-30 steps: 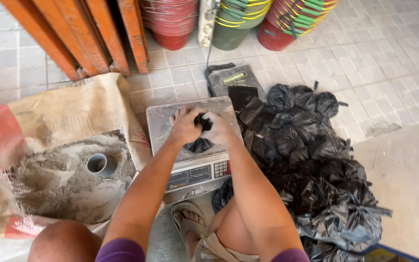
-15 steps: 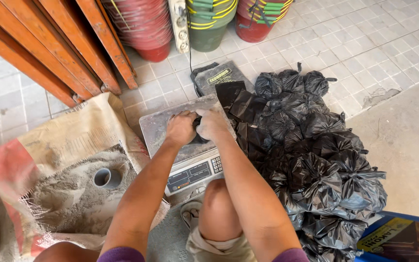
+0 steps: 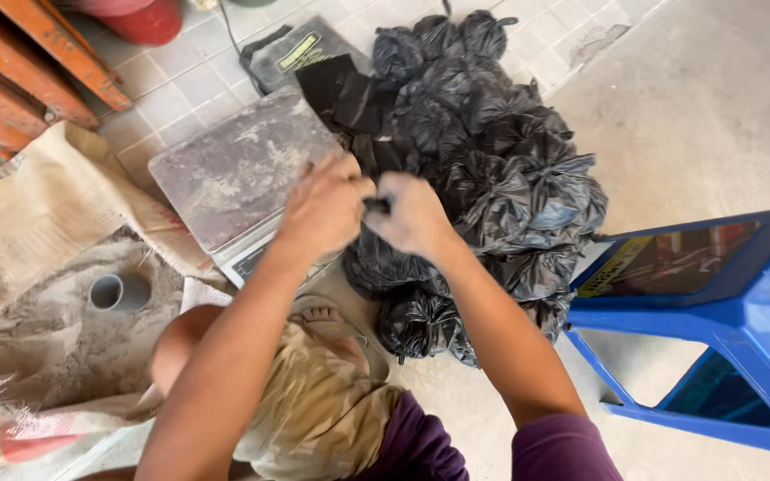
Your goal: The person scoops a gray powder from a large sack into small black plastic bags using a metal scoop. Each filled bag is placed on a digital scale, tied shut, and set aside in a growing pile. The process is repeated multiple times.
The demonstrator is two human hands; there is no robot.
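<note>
My left hand [image 3: 324, 207] and right hand [image 3: 412, 214] pinch a black bag's neck [image 3: 376, 207], apparently knotting it; many tied bags [image 3: 501, 169] already piled beside the scale [image 3: 238, 174].

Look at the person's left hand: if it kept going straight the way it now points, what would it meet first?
The left hand points toward the right hand, so it would probably meet the neck of the small black bag pinched between them first, then that hand. Depth is hard to judge here.

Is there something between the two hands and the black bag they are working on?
Nothing visible. The left hand and the right hand both pinch the top of the black bag, which hangs beside the weighing scale, in front of the pile of tied bags.
</note>
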